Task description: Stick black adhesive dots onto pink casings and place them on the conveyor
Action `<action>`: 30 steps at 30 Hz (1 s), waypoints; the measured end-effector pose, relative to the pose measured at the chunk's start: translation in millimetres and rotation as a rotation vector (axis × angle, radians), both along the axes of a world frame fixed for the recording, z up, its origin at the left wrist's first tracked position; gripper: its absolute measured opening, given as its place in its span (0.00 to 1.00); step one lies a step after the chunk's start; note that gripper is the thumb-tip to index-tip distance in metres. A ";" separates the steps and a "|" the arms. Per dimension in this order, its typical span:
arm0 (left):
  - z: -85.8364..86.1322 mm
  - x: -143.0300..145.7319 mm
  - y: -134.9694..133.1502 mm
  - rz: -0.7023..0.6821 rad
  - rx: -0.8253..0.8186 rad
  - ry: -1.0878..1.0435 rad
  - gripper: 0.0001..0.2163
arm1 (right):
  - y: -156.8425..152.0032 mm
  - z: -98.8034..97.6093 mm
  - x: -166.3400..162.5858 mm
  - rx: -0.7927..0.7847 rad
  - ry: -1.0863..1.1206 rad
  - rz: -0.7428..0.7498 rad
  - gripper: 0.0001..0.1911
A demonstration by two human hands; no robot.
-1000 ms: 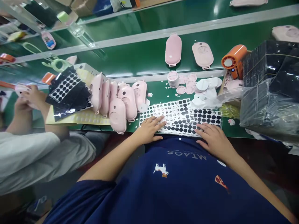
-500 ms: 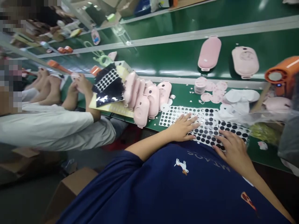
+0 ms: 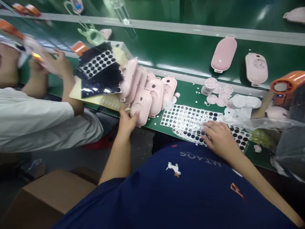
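Observation:
My left hand [image 3: 128, 121] grips the near end of a pink plastic case [image 3: 143, 106], thumb on its face and fingers at its left side. This case leans at the front of a row of similar pink cases [image 3: 153, 90]. My right hand [image 3: 220, 138] lies open, fingers slightly bent, on white sheets with black round dots [image 3: 188, 117]. The sheets overlap near the table's front edge. Behind them are a stack of round discs [image 3: 209, 86] and several loose pink-patterned discs [image 3: 222, 95].
Two pink cases [image 3: 224, 54] lie on the green surface behind. An orange handheld fan [image 3: 288, 84] and clear plastic are at the right. Black dotted sheets [image 3: 100, 70] are piled left. A co-worker's hand [image 3: 60, 63] holds a pink piece. A cardboard box [image 3: 57, 190] stands below.
My left hand has left the dotted sheets, moved left and taken hold of the front pink case. My right hand has shifted slightly left over the sheets. The view has also shifted.

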State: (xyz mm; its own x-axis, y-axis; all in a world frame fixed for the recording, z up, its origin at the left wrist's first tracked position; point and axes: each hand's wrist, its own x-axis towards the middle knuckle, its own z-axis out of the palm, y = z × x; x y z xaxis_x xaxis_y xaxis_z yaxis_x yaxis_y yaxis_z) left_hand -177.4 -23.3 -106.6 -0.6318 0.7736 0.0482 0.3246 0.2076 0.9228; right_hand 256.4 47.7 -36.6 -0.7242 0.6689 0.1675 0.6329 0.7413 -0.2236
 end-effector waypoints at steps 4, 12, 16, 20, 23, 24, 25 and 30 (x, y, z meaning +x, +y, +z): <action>24.1 -2.5 -8.6 -0.055 -0.028 -0.237 0.25 | 10.9 -12.6 -28.5 -0.110 -0.167 0.001 0.20; 101.1 71.9 -2.4 -0.369 0.143 -0.669 0.22 | 18.7 -8.7 4.8 -0.204 0.119 -0.253 0.14; 58.5 155.9 53.8 -0.461 0.129 -0.917 0.33 | 15.7 -2.3 2.4 -0.277 -0.175 -0.128 0.12; 4.8 206.3 86.8 -0.476 0.206 -0.949 0.36 | 0.8 0.3 -13.5 -0.190 -0.345 -0.105 0.12; -12.5 213.1 87.9 -0.462 0.248 -0.968 0.35 | -5.1 2.0 -22.3 -0.159 -0.383 -0.100 0.12; -14.2 212.7 86.4 -0.465 0.261 -0.965 0.34 | -5.3 2.4 -24.4 -0.162 -0.389 -0.097 0.12; -14.8 212.1 84.8 -0.468 0.273 -0.959 0.34 | -5.0 2.7 -26.1 -0.170 -0.392 -0.097 0.11; -15.7 213.6 82.8 -0.462 0.287 -0.897 0.34 | -0.5 2.7 -25.8 -0.224 -0.345 -0.034 0.08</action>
State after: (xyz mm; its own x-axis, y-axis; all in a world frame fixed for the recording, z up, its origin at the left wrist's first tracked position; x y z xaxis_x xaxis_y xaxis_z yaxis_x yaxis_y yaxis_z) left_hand 36.2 59.5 -122.3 -0.1728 0.9823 -0.0723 -0.5113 -0.0268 0.8590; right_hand 230.6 47.2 -33.8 -0.6893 0.6857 -0.2338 0.7222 0.6759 -0.1470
